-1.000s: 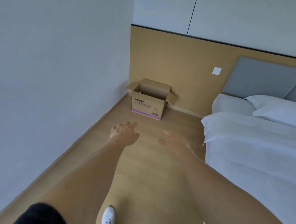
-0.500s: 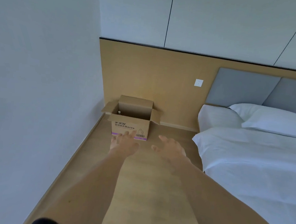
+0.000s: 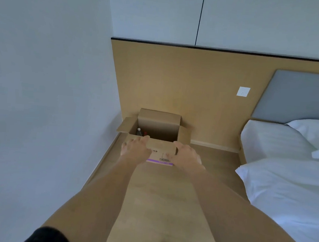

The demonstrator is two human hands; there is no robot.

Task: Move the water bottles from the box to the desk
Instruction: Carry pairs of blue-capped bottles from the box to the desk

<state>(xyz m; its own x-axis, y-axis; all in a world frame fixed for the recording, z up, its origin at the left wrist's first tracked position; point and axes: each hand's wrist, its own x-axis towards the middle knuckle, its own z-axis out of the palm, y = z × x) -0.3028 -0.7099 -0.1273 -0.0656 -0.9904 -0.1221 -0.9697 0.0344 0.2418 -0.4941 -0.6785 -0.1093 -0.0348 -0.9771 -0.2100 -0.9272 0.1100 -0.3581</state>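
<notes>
At the far left a plain pale wall runs down to the light wooden floor, and in the corner where it meets the tan wood panel stands the open brown cardboard box with its flaps turned out. Inside, against the box's left wall, a clear water bottle with a white cap stands upright, its long axis vertical, and something dark with a red top shows just beside it, too small to name. The left hand is spread over the near left edge of the box, fingers loose and straight, holding nothing; the bottle lies just past and slightly left of those fingertips, down in the box, so this hand looks the nearer one for the reach. The right hand is also relaxed and empty, over the near right corner, farther from the bottle. To the right lies a white bed with a white pillow under a grey headboard. No desk is in view
</notes>
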